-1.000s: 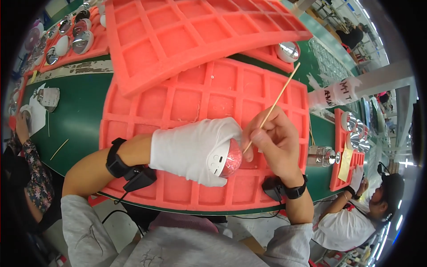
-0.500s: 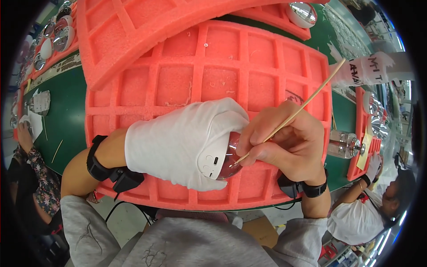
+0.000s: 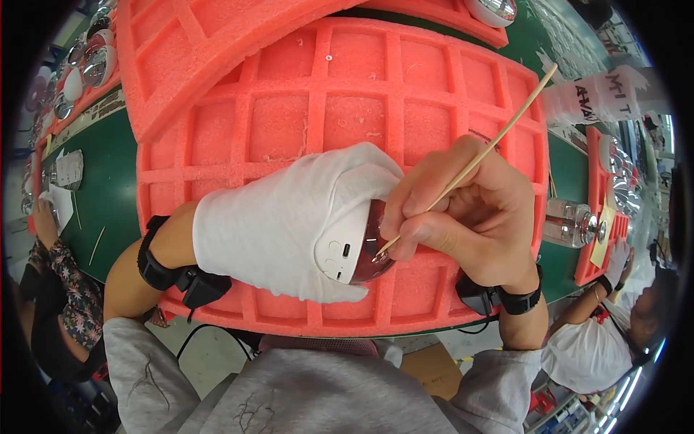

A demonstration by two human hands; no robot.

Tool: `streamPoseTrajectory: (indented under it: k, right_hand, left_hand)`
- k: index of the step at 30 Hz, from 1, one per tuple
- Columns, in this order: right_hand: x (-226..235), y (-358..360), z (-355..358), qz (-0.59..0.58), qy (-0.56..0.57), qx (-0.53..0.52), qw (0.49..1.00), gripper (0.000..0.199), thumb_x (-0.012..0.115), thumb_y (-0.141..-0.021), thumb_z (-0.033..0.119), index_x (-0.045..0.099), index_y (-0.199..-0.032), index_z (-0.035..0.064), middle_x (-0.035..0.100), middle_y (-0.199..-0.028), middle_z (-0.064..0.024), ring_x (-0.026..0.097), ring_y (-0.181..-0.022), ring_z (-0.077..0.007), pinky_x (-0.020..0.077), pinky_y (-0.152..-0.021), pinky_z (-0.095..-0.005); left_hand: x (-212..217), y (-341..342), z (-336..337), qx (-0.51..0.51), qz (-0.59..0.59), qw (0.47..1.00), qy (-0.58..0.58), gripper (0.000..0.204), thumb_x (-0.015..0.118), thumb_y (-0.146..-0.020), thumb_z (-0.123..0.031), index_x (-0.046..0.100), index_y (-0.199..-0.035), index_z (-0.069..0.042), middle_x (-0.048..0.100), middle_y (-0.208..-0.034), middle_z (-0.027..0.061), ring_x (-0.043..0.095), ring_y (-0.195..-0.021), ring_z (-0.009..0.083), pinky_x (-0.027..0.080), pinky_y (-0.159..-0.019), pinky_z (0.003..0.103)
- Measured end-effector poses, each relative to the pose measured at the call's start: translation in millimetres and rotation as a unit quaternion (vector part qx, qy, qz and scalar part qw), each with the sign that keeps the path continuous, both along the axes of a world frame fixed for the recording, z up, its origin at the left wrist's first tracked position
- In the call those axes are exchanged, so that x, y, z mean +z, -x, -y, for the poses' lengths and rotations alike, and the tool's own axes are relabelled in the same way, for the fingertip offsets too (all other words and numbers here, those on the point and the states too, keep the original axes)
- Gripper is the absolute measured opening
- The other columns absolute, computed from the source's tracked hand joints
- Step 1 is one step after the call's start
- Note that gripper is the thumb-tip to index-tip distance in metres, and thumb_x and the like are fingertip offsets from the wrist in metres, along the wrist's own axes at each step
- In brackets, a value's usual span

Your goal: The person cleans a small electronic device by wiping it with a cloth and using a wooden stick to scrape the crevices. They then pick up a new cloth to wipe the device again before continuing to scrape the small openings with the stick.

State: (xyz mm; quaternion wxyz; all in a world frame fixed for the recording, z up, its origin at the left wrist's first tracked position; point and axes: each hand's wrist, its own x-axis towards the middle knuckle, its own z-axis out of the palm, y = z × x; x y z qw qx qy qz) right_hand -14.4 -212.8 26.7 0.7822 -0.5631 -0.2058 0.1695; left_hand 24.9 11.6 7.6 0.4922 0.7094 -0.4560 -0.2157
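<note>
Round device (image 3: pixel 354 249) on foam tray (image 3: pixel 448 94), left hand (image 3: pixel 289 224) left, right hand (image 3: pixel 470 217) right

Labels and notes around the bench

A white paper label (image 3: pixel 603 98) with dark handwriting sits at two o'clock, past the foam tray's corner. A small yellow sticky note (image 3: pixel 601 244) lies at three o'clock. White paper sheets (image 3: pixel 69 170) rest at nine o'clock.
</note>
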Motion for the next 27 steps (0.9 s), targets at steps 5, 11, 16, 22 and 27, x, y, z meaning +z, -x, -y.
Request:
streamPoseTrajectory:
  k: [5, 11, 16, 22, 27]
  right_hand:
    - [-6, -6, 3, 0.096, 0.014, 0.024, 0.995, 0.020, 0.067, -0.092, -0.012, 0.054, -0.105, -0.0051, 0.068, -0.093, -0.0238, 0.069, -0.072, -0.0198, 0.0573, -0.068, -0.0296]
    - [0, -1, 0, 0.040, 0.007, 0.013, 0.999, 0.020, 0.066, -0.091, -0.013, 0.054, -0.105, -0.0049, 0.068, -0.094, -0.0232, 0.068, -0.073, -0.0188, 0.0569, -0.070, -0.0299]
    - [-3, -4, 2, 0.077, 0.024, 0.024, 0.996, 0.020, 0.064, -0.092, -0.014, 0.054, -0.105, -0.0043, 0.068, -0.094, -0.0224, 0.068, -0.074, -0.0180, 0.0568, -0.069, -0.0302]
    - [0, 1, -1, 0.024, 0.004, 0.006, 1.000, 0.019, 0.066, -0.092, -0.013, 0.055, -0.105, -0.0039, 0.068, -0.094, -0.0208, 0.068, -0.076, -0.0184, 0.0563, -0.070, -0.0301]
    - [-6, -4, 3, 0.182, 0.058, 0.037, 0.981, 0.018, 0.066, -0.092, -0.013, 0.056, -0.105, -0.0039, 0.068, -0.094, -0.0199, 0.067, -0.077, -0.0180, 0.0560, -0.071, -0.0297]
  left_hand:
    - [5, 2, 0, 0.009, 0.000, 1.000, -0.019, 0.033, 0.088, -0.068, -0.024, 0.064, -0.088, -0.016, 0.064, -0.099, 0.0039, 0.060, -0.098, 0.0327, 0.050, -0.083, 0.043]
    - [7, -2, -1, -0.004, 0.001, 1.000, -0.016, 0.034, 0.089, -0.068, -0.026, 0.064, -0.089, -0.016, 0.064, -0.099, 0.0041, 0.060, -0.098, 0.0324, 0.050, -0.085, 0.043]
    - [8, 0, -1, -0.009, -0.004, 1.000, -0.022, 0.036, 0.090, -0.067, -0.027, 0.065, -0.091, -0.016, 0.063, -0.103, 0.0059, 0.059, -0.100, 0.0320, 0.049, -0.087, 0.043]
    - [16, -4, -3, -0.050, 0.018, 0.998, -0.043, 0.053, 0.088, -0.068, -0.020, 0.061, -0.112, -0.009, 0.060, -0.114, 0.0096, 0.060, -0.106, 0.0320, 0.053, -0.087, 0.043]
    - [19, 1, -3, -0.012, 0.022, 0.999, -0.047, 0.050, 0.087, -0.069, -0.020, 0.062, -0.111, -0.010, 0.060, -0.114, 0.0099, 0.059, -0.106, 0.0323, 0.052, -0.089, 0.043]
